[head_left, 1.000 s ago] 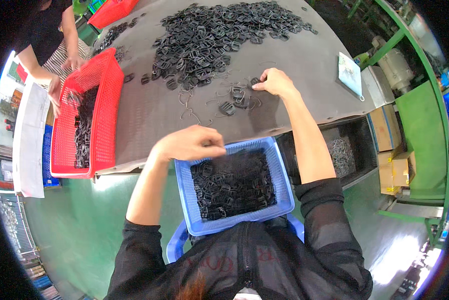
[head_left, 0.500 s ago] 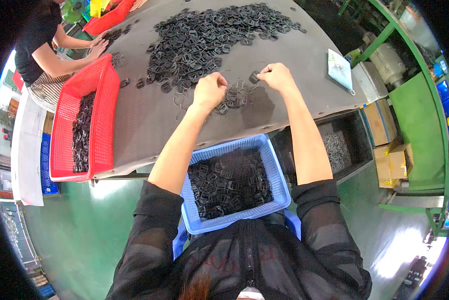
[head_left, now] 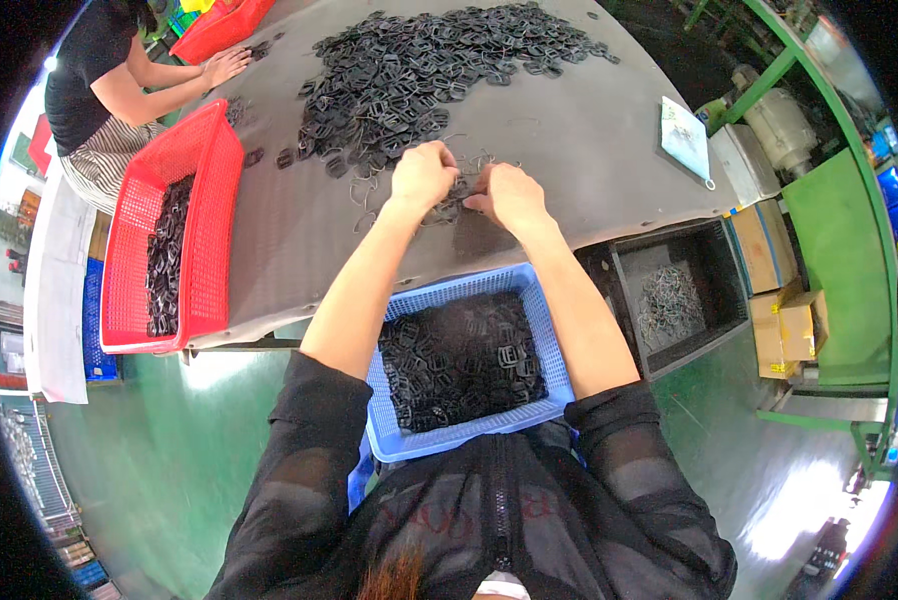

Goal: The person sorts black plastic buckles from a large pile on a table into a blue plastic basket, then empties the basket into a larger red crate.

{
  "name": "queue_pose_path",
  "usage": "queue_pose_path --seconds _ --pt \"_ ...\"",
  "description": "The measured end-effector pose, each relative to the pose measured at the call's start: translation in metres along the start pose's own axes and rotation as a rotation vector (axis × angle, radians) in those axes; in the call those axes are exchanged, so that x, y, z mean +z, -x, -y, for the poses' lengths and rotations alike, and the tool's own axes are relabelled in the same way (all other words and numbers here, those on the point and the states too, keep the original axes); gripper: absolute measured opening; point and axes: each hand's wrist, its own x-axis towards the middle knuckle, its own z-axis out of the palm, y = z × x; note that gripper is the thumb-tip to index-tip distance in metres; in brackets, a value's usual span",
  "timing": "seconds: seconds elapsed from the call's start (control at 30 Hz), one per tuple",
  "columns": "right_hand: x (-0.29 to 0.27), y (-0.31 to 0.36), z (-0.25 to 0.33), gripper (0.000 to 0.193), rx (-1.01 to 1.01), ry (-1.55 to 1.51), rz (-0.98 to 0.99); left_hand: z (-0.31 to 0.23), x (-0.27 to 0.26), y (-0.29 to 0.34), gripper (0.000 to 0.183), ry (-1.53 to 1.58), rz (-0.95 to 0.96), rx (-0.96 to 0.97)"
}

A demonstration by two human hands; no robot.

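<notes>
My left hand [head_left: 424, 178] and my right hand [head_left: 511, 195] are close together over the grey table [head_left: 589, 140]. Between and around them lies a small cluster of thin bent wires [head_left: 367, 188] mixed with dark pieces. Fingers of both hands are curled in and pinched; what they grip is hidden behind them. Just beyond the left hand spreads a big heap of black plastic buckles [head_left: 389, 95]. Below my forearms, in front of my body, a blue basket [head_left: 554, 335] holds many more black buckles [head_left: 464, 360].
A red basket [head_left: 209, 230] with black buckles stands at the table's left edge. Another person's hands [head_left: 229, 68] work at the far left beside a second red basket [head_left: 219, 30]. A light-blue pouch [head_left: 684, 145] lies right; a dark bin [head_left: 669, 300] with wire pieces sits below the table edge.
My right hand has moved left and down, close to my left hand; the black buckle it held is no longer visible. The other person's hands have shifted away from the near red basket.
</notes>
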Motion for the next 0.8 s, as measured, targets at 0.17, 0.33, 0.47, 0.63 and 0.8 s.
queue_pose_path --seconds 0.17,0.33,0.47,0.63,0.8 --pt "-0.012 -0.01 -0.011 0.029 0.065 -0.226 0.108 0.003 -0.028 0.005 0.025 0.14 -0.012 0.018" --pt "-0.03 -0.011 -0.03 0.029 0.201 -0.272 -0.12 -0.012 -0.01 0.023 0.033 -0.167 0.079 0.172" --pt "-0.037 -0.007 -0.038 0.027 0.223 -0.354 -0.193 -0.008 -0.002 0.027 0.028 -0.416 0.0 0.298" --pt "-0.043 -0.007 -0.056 0.023 0.216 -0.687 -0.112 0.008 -0.016 0.004 0.029 -0.16 -0.071 0.16" --pt "-0.04 -0.005 -0.061 0.021 0.247 -0.538 -0.167 0.031 -0.064 0.004 0.026 0.228 0.168 -0.121"
